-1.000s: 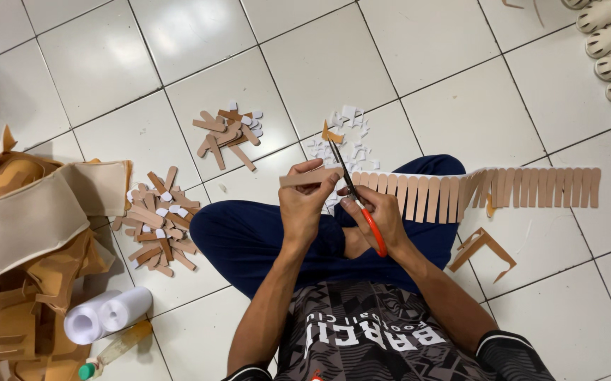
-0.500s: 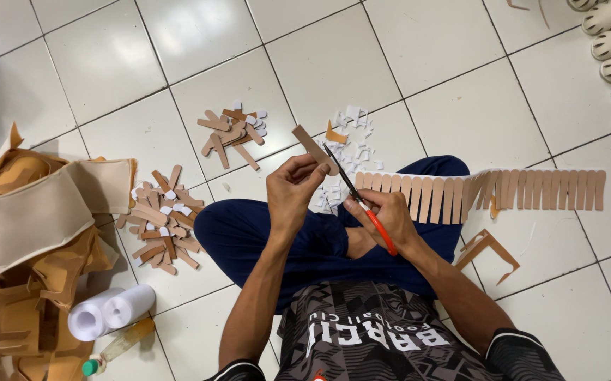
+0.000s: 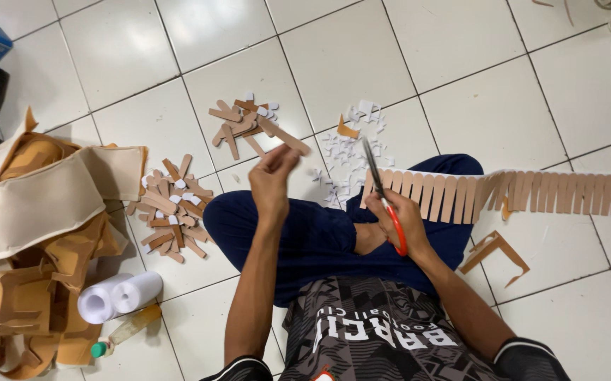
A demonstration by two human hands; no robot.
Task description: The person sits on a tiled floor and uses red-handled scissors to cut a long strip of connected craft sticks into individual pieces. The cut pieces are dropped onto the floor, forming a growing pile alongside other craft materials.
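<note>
Scissors (image 3: 383, 194) in right hand (image 3: 398, 222); left hand (image 3: 271, 176) pinches brown strip (image 3: 284, 136).

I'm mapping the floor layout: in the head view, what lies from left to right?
Tan material pile → white rolls → left hand holding a brown strip → right hand with scissors → fringed brown strip.

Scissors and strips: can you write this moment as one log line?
left hand: pinching brown strip | right hand: gripping scissors | fringed strip: across lap | pile: on floor
</note>
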